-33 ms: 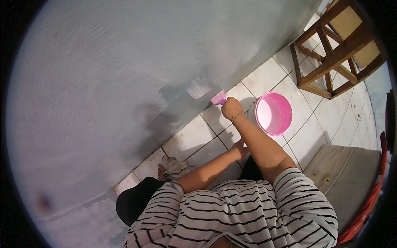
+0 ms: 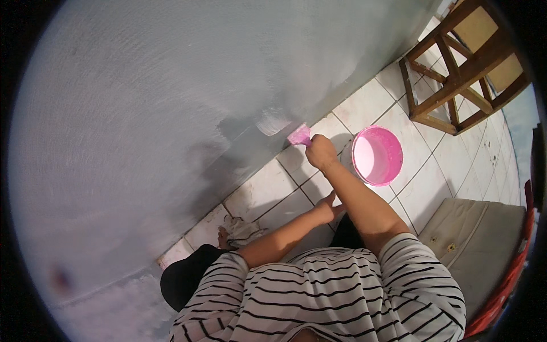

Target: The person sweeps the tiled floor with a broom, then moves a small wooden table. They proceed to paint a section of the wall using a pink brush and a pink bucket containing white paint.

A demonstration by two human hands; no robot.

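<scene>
My right hand is closed round the handle of a flat pink paintbrush smeared with white. The brush head is at the foot of the grey wall, below a fresh whitish streaked patch. Just right of this hand stands a pink bucket of pale, whitish paint. Lower down, my left hand is partly hidden by my right forearm; its thumb is held apart and I see nothing in it.
White floor tiles run along the wall. A crumpled pale cloth lies by my foot. At upper right is a wooden frame with legs; at lower right, a beige cushioned block beside something red.
The brush head has shifted slightly left along the base of the wall, with its handle turned a little. My left thumb shows more clearly beside my right forearm.
</scene>
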